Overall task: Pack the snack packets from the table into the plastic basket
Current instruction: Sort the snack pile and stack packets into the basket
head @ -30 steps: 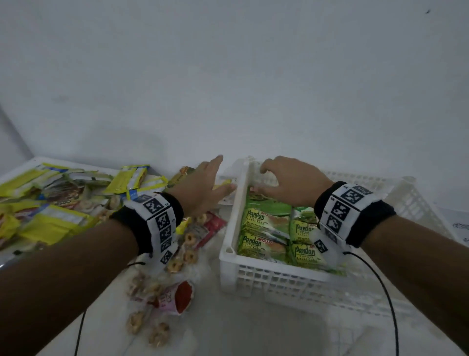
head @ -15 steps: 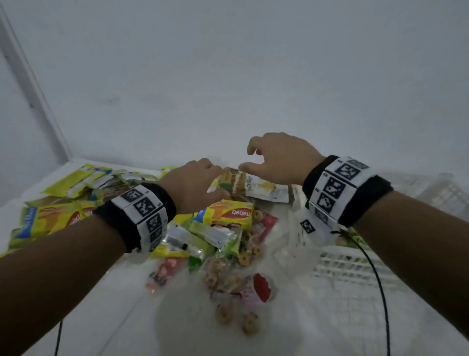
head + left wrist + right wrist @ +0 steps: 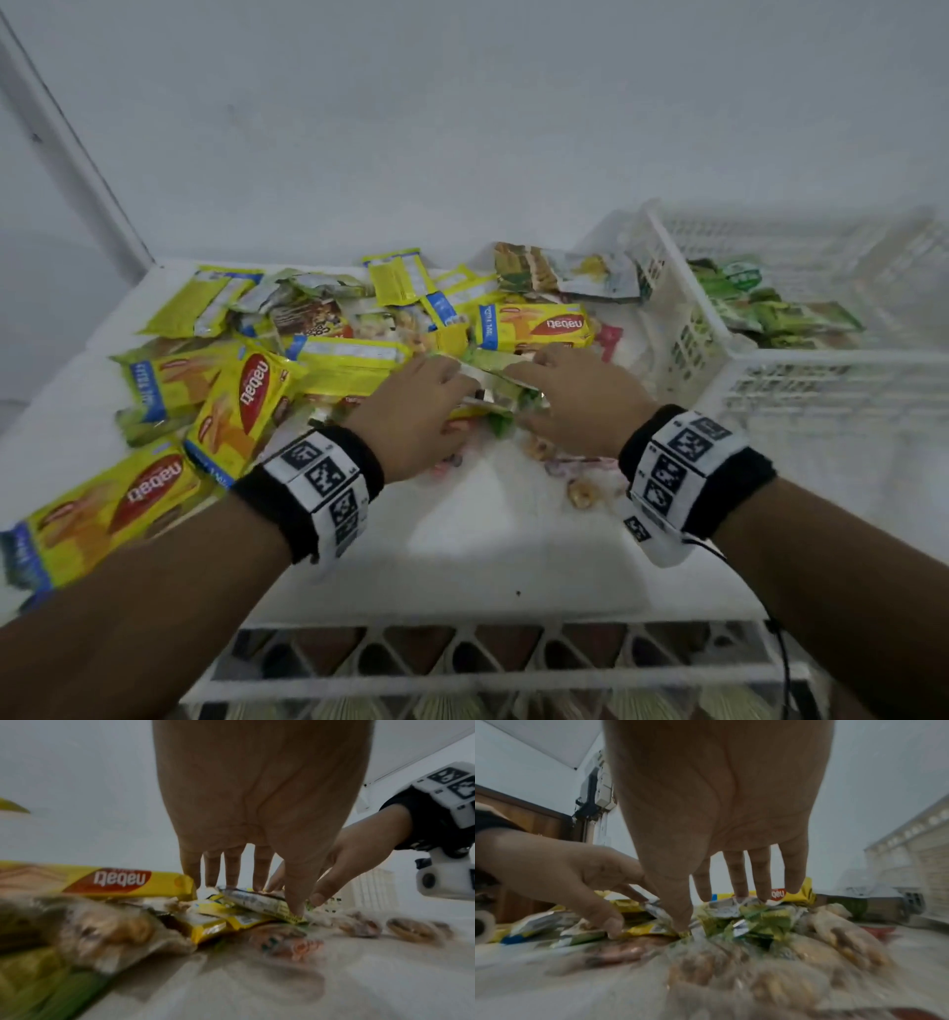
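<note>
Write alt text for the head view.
Both hands, left hand and right hand, reach into a pile of snack packets on a white table, fingers on a green packet between them. A white basket at right holds green packets.

Right hand (image 3: 713, 817) fingers reach onto green snack packets (image 3: 752, 919)

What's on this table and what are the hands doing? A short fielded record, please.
Surface: white table
Container: white slatted plastic basket, at the right, holding green snack packets
Loose items: yellow Nabati wafer packets piled at the left
Left hand: fingers reach down onto the small green-and-yellow packets
Right hand: fingers on the same packets
Grip: not plainly closed
</note>
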Demonstrator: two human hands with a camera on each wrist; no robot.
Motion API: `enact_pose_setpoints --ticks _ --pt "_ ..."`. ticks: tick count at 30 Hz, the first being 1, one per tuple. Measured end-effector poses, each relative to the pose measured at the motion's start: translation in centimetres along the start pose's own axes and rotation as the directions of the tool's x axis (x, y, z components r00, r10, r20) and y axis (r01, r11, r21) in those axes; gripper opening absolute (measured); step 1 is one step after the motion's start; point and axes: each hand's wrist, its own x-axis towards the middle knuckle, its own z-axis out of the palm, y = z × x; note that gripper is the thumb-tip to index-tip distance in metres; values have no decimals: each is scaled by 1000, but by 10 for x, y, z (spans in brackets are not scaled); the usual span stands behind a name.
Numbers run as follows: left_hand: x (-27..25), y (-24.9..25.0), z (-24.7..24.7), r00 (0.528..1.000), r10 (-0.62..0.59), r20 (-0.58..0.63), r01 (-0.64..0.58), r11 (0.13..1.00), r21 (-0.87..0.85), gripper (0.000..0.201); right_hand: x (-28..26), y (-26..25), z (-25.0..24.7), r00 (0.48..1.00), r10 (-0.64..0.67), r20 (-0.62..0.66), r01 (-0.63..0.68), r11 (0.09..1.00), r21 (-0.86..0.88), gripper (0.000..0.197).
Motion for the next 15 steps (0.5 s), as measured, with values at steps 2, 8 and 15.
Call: enact_pose_setpoints --ticks 2,8,15 --pt "1 -2 5 999 -17 -36 18 999 34 53 -1 2 3 1000 -15 -14 15 999 -30 50" --pt "12 -8 9 993 -36 -111 49 991 121 46 5 21 3 996 80 -40 -82 995 -49 42" --pt "4 -11 -10 974 -45 -220 78 986 145 21 3 46 -3 987 133 -89 -138 989 -46 34"
